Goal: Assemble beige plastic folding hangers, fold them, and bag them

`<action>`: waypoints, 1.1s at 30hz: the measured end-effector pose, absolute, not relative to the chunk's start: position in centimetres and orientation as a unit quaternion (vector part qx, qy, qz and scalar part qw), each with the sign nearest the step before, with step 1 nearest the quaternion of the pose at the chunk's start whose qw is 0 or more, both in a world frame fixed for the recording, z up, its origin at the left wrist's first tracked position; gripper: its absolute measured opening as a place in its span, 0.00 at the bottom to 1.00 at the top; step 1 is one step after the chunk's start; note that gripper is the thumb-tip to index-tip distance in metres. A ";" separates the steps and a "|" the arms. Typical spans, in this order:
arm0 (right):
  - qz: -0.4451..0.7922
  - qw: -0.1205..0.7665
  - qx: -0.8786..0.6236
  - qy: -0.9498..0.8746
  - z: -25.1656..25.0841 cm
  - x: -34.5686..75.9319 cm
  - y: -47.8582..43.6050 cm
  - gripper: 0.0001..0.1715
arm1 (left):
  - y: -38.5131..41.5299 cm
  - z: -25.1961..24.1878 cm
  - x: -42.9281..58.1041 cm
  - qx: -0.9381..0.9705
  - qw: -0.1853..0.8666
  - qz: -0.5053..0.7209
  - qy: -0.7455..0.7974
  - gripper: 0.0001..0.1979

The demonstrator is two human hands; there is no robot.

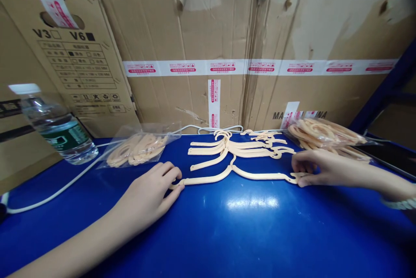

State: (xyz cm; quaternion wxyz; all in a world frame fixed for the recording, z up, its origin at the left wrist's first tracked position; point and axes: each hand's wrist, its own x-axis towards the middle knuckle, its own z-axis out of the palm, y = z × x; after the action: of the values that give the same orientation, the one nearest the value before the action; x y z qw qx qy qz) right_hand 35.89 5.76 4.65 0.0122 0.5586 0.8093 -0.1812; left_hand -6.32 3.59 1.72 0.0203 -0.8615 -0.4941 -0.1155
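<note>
A cream plastic clothes hanger (pixel 238 174) lies flat on the blue table (pixel 247 234), its hook pointing away from me. My left hand (pixel 150 193) pinches the hanger's left tip between thumb and fingers. My right hand (pixel 316 168) pinches its right tip in the same way. Just behind it sits a loose pile of several like hangers (pixel 242 147).
A clear bag of hangers (pixel 140 148) lies at the back left, another bag of hangers (pixel 325 134) at the back right. A water bottle (pixel 55 124) stands far left. A white cable (pixel 65 185) runs along the table. Cardboard boxes (pixel 208 35) wall the back.
</note>
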 end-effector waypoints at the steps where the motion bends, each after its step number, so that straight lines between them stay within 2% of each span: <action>1: -0.181 0.005 0.560 0.808 4.5 36.0 5.9 0.19 | 3.6 1.7 -6.3 -0.859 0.033 -0.117 -0.497 0.15; 7: -0.174 -0.023 0.558 0.811 4.3 36.6 6.2 0.19 | 3.1 1.4 -5.9 -0.863 0.076 -0.146 -0.478 0.12; 11: -0.168 -0.033 0.560 0.811 4.3 36.5 6.1 0.19 | 1.0 0.7 -4.5 -0.904 0.071 -0.223 -0.357 0.14; 14: -0.163 -0.037 0.561 0.811 4.2 36.7 6.1 0.17 | -0.7 0.9 -3.7 -0.947 -0.002 -0.164 -0.278 0.18; 19: -0.162 -0.042 0.561 0.810 4.0 37.4 6.3 0.14 | -1.4 2.1 -3.8 -0.962 -0.013 -0.080 -0.261 0.22; 24: -0.154 -0.037 0.567 0.808 4.1 37.8 6.5 0.12 | -1.0 2.3 -3.8 -0.962 -0.027 -0.069 -0.263 0.22; 33: -0.128 -0.056 0.560 0.816 3.8 37.9 6.3 0.16 | -1.1 2.4 -3.8 -0.964 -0.024 -0.081 -0.254 0.22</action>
State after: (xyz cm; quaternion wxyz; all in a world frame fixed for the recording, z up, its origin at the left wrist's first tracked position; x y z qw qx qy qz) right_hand 37.88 6.25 3.83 -0.0560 0.5603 0.8164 -0.1281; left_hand -3.80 -1.09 2.37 -0.0244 -0.9636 -0.2537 -0.0811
